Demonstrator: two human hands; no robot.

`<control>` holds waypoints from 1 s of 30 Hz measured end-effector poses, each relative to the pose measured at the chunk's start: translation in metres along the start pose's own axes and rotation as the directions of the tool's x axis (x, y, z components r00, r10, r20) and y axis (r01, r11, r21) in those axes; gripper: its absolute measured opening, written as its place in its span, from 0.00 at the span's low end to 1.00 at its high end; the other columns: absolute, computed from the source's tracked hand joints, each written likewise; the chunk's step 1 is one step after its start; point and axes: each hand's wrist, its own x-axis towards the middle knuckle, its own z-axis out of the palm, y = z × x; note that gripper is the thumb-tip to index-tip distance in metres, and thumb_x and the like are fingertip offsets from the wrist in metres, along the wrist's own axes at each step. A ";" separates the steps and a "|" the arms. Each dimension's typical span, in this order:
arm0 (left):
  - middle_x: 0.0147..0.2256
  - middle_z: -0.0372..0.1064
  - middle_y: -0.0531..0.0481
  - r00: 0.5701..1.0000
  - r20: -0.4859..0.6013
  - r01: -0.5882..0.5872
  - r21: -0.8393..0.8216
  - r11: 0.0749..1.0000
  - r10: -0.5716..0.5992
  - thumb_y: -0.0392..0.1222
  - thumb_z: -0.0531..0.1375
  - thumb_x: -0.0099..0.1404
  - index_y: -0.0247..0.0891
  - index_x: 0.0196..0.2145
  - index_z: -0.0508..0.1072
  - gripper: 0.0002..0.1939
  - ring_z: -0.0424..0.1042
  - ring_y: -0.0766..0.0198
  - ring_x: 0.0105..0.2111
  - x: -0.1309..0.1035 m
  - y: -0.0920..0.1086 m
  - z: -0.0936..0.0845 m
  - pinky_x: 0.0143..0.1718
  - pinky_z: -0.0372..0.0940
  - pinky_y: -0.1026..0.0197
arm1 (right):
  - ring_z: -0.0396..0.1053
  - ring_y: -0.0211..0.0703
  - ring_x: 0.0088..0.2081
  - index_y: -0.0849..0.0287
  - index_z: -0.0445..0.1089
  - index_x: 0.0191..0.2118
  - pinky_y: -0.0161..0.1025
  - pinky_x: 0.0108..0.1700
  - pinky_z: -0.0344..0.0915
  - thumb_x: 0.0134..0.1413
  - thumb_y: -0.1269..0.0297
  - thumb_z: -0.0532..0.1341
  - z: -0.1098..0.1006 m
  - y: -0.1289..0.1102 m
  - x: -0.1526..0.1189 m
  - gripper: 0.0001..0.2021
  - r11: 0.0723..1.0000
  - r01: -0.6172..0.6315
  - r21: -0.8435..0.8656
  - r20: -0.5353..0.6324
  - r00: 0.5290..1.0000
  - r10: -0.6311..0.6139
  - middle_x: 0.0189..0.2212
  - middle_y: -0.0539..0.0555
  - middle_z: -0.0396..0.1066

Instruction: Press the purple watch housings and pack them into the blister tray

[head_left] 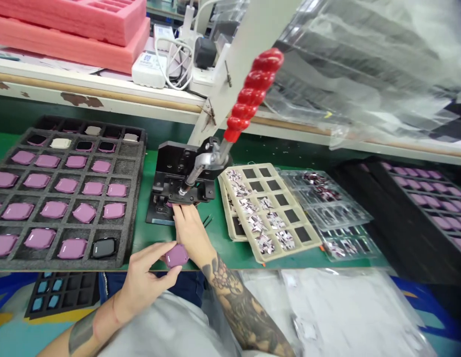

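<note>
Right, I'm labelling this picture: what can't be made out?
In the head view:
Right hand: fingertips, hidden beneath the press.
Purple case in the left hand: far side, turned away.
Foam tray: left side, cut by picture edge.
Front white box: label, too small.
Clear plastic: any contents, blurred.

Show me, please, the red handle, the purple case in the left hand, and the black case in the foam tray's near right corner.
Red handle (251, 95): head view, its ribbed middle.
Purple case (177, 256): head view, its broad face.
Black case (104, 247): head view, its upper face.
</note>
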 end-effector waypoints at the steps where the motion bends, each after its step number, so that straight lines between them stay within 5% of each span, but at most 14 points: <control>1: 0.46 0.87 0.44 0.999 -0.006 -0.033 0.013 0.999 0.033 0.34 0.71 0.67 0.41 0.57 0.85 0.21 0.86 0.58 0.40 0.000 0.001 0.001 0.46 0.82 0.59 | 0.72 0.63 0.66 0.66 0.69 0.70 0.63 0.68 0.71 0.74 0.75 0.54 0.002 0.002 0.009 0.24 0.999 -0.002 -0.051 0.060 0.998 0.005 0.63 0.73 0.74; 5: 0.50 0.86 0.43 0.995 -0.029 -0.096 0.090 0.991 0.099 0.34 0.70 0.70 0.43 0.60 0.83 0.22 0.86 0.54 0.46 -0.005 0.002 0.001 0.52 0.82 0.56 | 0.78 0.59 0.54 0.65 0.78 0.58 0.54 0.62 0.75 0.73 0.76 0.56 0.000 0.012 0.031 0.16 0.995 0.006 -0.102 0.135 0.991 0.008 0.51 0.68 0.81; 9: 0.57 0.80 0.40 0.994 -0.001 -0.104 0.222 0.969 0.107 0.37 0.68 0.75 0.43 0.63 0.80 0.20 0.83 0.51 0.55 -0.012 -0.003 -0.004 0.60 0.78 0.51 | 0.78 0.57 0.52 0.63 0.79 0.54 0.52 0.60 0.76 0.74 0.76 0.56 -0.001 0.018 0.020 0.14 0.997 -0.003 -0.074 0.106 0.994 0.011 0.49 0.66 0.81; 15: 0.57 0.76 0.35 0.982 0.050 -0.173 0.616 0.768 0.181 0.34 0.62 0.79 0.39 0.74 0.68 0.28 0.79 0.46 0.56 0.015 -0.021 0.006 0.60 0.76 0.44 | 0.73 0.55 0.65 0.57 0.68 0.72 0.56 0.68 0.74 0.79 0.70 0.54 -0.009 0.013 -0.019 0.22 0.981 -0.031 0.193 -0.115 0.992 0.054 0.62 0.65 0.76; 21: 0.55 0.78 0.31 0.976 0.192 -0.217 0.793 0.569 0.103 0.26 0.58 0.76 0.33 0.60 0.79 0.19 0.78 0.42 0.58 0.069 -0.030 0.033 0.59 0.76 0.41 | 0.71 0.54 0.70 0.50 0.63 0.77 0.59 0.71 0.74 0.78 0.71 0.55 -0.034 0.005 -0.069 0.28 0.929 -0.124 0.349 -0.214 0.955 0.208 0.69 0.63 0.71; 24: 0.54 0.79 0.32 0.967 0.242 -0.238 0.763 0.601 0.077 0.23 0.57 0.74 0.32 0.60 0.79 0.22 0.78 0.42 0.56 0.082 -0.034 0.040 0.59 0.76 0.40 | 0.74 0.55 0.67 0.49 0.64 0.77 0.58 0.67 0.78 0.77 0.72 0.57 -0.041 0.008 -0.080 0.28 0.932 -0.142 0.335 -0.251 0.940 0.233 0.67 0.62 0.74; 30: 0.63 0.76 0.36 0.970 0.231 -0.175 0.434 0.884 0.079 0.27 0.53 0.76 0.36 0.68 0.72 0.27 0.72 0.43 0.68 0.067 -0.019 0.032 0.74 0.63 0.32 | 0.77 0.57 0.64 0.49 0.65 0.76 0.59 0.63 0.81 0.75 0.73 0.59 -0.039 0.006 -0.076 0.30 0.957 -0.106 0.269 -0.383 0.900 0.208 0.64 0.63 0.77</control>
